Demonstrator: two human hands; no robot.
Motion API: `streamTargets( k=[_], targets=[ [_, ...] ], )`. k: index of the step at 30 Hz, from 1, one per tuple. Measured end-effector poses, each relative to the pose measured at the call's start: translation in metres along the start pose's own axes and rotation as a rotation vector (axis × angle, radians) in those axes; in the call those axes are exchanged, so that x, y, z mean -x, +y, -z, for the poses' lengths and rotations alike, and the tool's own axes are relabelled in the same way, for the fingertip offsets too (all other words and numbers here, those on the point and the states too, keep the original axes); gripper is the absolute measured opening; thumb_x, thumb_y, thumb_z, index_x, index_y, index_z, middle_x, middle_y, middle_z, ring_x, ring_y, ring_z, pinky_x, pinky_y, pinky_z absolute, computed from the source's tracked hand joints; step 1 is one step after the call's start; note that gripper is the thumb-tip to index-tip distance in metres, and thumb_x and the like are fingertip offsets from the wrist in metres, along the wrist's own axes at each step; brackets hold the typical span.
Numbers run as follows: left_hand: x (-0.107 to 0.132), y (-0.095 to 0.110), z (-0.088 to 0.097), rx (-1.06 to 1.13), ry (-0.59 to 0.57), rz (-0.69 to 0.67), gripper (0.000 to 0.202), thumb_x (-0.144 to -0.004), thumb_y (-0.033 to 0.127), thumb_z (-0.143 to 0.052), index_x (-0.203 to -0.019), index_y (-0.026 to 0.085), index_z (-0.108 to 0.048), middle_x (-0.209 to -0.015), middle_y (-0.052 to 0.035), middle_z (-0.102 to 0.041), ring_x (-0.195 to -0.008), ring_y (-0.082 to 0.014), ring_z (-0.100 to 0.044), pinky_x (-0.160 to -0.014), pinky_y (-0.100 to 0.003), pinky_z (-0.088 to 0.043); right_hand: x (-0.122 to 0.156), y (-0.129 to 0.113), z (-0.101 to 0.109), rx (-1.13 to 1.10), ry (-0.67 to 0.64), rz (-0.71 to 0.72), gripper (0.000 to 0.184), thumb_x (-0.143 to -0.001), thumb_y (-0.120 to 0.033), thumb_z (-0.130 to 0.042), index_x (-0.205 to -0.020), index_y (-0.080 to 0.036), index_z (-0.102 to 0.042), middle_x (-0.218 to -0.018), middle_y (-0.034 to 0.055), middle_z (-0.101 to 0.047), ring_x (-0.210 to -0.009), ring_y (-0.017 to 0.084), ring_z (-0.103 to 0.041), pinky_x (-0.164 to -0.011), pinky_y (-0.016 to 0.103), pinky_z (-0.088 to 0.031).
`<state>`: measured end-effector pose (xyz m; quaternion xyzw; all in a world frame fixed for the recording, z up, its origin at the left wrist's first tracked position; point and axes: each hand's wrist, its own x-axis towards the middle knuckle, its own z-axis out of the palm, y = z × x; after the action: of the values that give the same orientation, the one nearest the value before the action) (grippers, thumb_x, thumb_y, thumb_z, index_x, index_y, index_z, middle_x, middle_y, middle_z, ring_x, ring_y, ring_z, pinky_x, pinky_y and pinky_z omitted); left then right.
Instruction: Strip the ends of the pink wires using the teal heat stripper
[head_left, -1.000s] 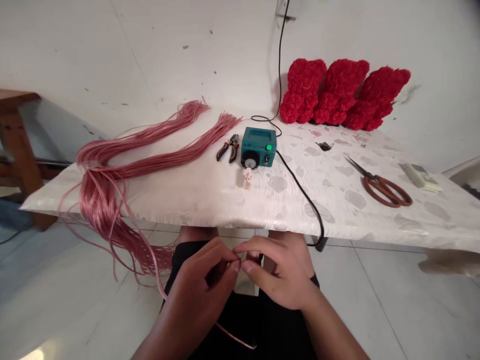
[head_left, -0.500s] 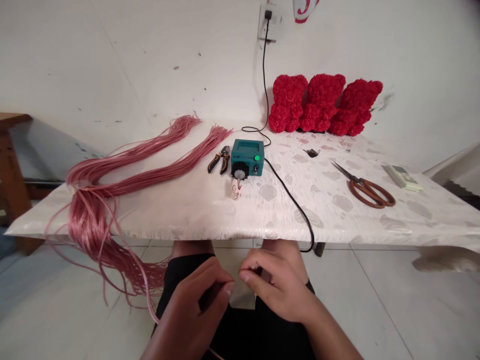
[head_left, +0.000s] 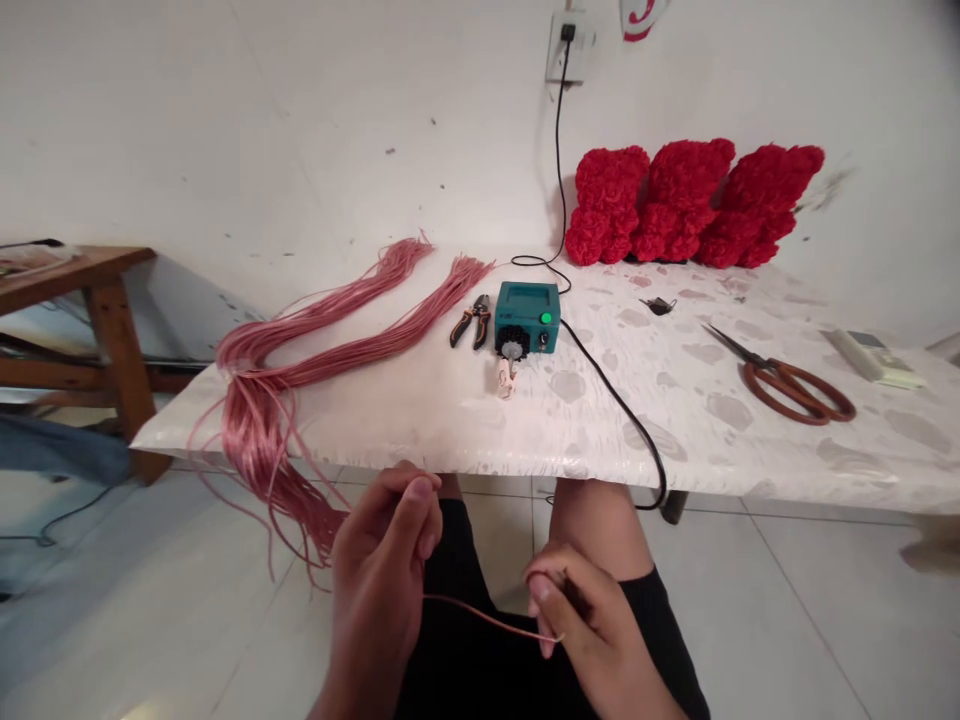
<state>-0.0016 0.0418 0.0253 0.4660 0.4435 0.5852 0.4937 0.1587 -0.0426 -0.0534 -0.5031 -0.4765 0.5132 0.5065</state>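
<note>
Above my lap, just off the table's front edge, my left hand (head_left: 390, 560) is closed with thumb and finger pinched together. A thin pink cord (head_left: 480, 612) leaves the underside of that hand and sags across to my right hand (head_left: 581, 615). The fingers of my right hand are curled, thumb against forefinger, and the pale tip of the cord shows at its thumb. What lies inside both pinches is hidden. A thick bundle of pink cords (head_left: 255, 425), tied near its middle, drapes over the table edge left of my hands.
On the patterned table cover (head_left: 390, 430) stand a teal motor box (head_left: 527, 310) with a clip on its front, pliers (head_left: 471, 322), scissors (head_left: 787, 385) and a pale device (head_left: 876, 358). Red flower bears (head_left: 690, 205) line the wall. A black cable (head_left: 615, 400) hangs over the front edge.
My hands have moved apart: the left went up and away, the right moved right. The cord now shows stretched between them. The whole view has shifted, with the table further right.
</note>
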Motion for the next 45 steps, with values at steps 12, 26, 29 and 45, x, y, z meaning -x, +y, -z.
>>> streamTargets(
  k=[12, 26, 29, 45],
  targets=[
    [0.007, -0.005, 0.005, -0.230, 0.017, -0.019, 0.024, -0.094, 0.044, -0.065, -0.086, 0.021, -0.066, -0.057, 0.0055, -0.046, -0.052, -0.0089, -0.043, -0.047, -0.017, -0.036, -0.009, 0.010, -0.068, -0.220, -0.094, 0.241, 0.025, -0.104, -0.031, -0.050, -0.122, -0.025, -0.066, -0.090, 0.0026, -0.063, -0.062, 0.009, -0.057, -0.060, 0.023, -0.049],
    [0.018, 0.008, 0.017, -0.678, -0.205, -0.352, 0.016, -0.091, 0.021, -0.065, -0.103, 0.030, -0.068, -0.095, 0.0018, -0.072, -0.083, -0.0137, -0.071, -0.064, -0.018, -0.056, -0.055, -0.039, -0.019, 0.205, -0.350, 0.273, 0.037, -0.106, -0.029, -0.041, -0.077, -0.019, -0.061, -0.075, -0.0002, -0.063, -0.071, 0.012, -0.063, -0.072, 0.025, -0.050],
    [0.020, 0.014, 0.008, -0.725, -0.367, -0.495, 0.019, -0.090, 0.013, -0.064, -0.101, 0.028, -0.069, -0.094, 0.0019, -0.069, -0.079, -0.0122, -0.068, -0.070, -0.020, -0.056, -0.054, -0.033, -0.020, 0.205, -0.361, 0.337, 0.030, -0.102, -0.021, -0.044, -0.080, -0.019, -0.062, -0.071, -0.0003, -0.064, -0.073, 0.014, -0.065, -0.072, 0.025, -0.050],
    [0.017, 0.004, 0.002, -0.623, -0.236, -0.177, 0.007, -0.090, 0.023, -0.067, -0.092, 0.025, -0.074, -0.083, 0.0006, -0.077, -0.074, -0.0153, -0.073, -0.065, -0.021, -0.060, -0.049, -0.009, -0.012, 0.424, -0.272, 0.300, 0.009, -0.094, -0.023, -0.057, -0.095, -0.020, -0.066, -0.076, -0.0005, -0.067, -0.063, 0.013, -0.057, -0.058, 0.025, -0.038]
  ],
)
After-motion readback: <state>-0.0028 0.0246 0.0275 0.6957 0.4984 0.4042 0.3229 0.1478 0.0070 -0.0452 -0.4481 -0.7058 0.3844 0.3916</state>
